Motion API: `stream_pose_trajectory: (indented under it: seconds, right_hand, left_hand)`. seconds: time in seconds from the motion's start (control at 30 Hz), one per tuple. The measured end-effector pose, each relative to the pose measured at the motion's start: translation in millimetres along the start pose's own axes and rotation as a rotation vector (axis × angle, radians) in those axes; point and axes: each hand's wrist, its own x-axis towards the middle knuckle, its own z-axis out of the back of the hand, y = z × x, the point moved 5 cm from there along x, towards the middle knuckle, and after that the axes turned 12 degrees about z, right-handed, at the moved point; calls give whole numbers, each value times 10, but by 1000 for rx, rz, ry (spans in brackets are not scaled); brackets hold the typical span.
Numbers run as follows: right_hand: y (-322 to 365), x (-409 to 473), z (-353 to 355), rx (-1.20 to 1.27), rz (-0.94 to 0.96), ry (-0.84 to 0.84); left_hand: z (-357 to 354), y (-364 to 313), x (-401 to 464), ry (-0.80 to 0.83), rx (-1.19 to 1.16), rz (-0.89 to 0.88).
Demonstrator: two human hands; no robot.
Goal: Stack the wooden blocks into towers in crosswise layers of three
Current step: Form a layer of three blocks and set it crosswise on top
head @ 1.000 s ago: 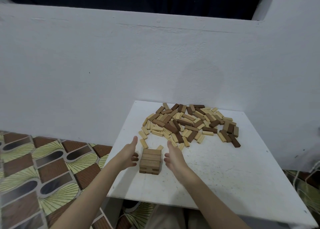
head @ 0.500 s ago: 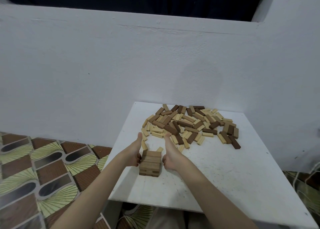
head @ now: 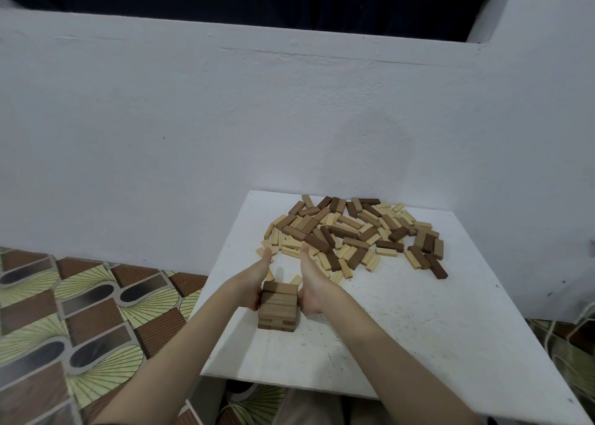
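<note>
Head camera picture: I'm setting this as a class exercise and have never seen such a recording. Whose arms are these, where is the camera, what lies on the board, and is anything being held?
There is no machine here: a person wears one wide-angle camera on the head, looking forward and down, so the arms are their own. The left hand and right hand press against opposite sides of a short tower of brown wooden blocks, thumbs pointing away from the camera, squaring it up. It stands on a white board. Farther back lies a loose pile of blocks, pale and dark. Beside the board is a patterned tiled floor.
</note>
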Motion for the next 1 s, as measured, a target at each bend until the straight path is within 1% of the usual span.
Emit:
stream_pose_trajectory:
  seconds: [0.17, 0.3, 0.37, 0.43, 0.5, 0.57, 0.63, 0.7, 0.73, 0.8, 0.87, 0.93, 1.0]
  right_hand:
    - [-62, -77, 70, 177, -11, 21]
    - [-183, -151, 60, 213, -51, 55]
    - [-213, -151, 18, 271, -58, 75]
    - [-226, -143, -30, 314, -62, 107]
    - [-212, -164, -41, 294, -54, 137]
    - [-195, -163, -8, 249, -41, 140]
    - [-107, -144, 100, 122, 46, 41]
    - [0, -77, 261, -167, 176, -55]
    - [51, -43, 331, -324, 234, -60]
    - [140, 5, 384, -605, 371, 10]
    - [171, 31, 340, -829, 464, 121]
    - [145, 65, 267, -1020, 499, 182]
    - [83, 120, 195, -1208, 543, 188]
  left_hand:
    - [106, 69, 28, -16, 15, 16]
    - [105, 163, -24, 7, 7, 62]
    - [94, 180, -32, 35, -26, 62]
    - [48, 177, -51, 95, -74, 52]
    - [24, 175, -53, 120, -71, 41]
    - [58, 171, -53, 92, -26, 29]
    - [182, 105, -15, -18, 112, -52]
    - [352, -9, 22, -145, 359, -209]
    - [412, -68, 27, -182, 522, -286]
    - [441, -106, 49, -171, 838, -352]
    - [390, -87, 81, -186, 1085, -383]
    - [339, -73, 146, -276, 1258, -433]
    - [289, -63, 220, -330, 1340, -465]
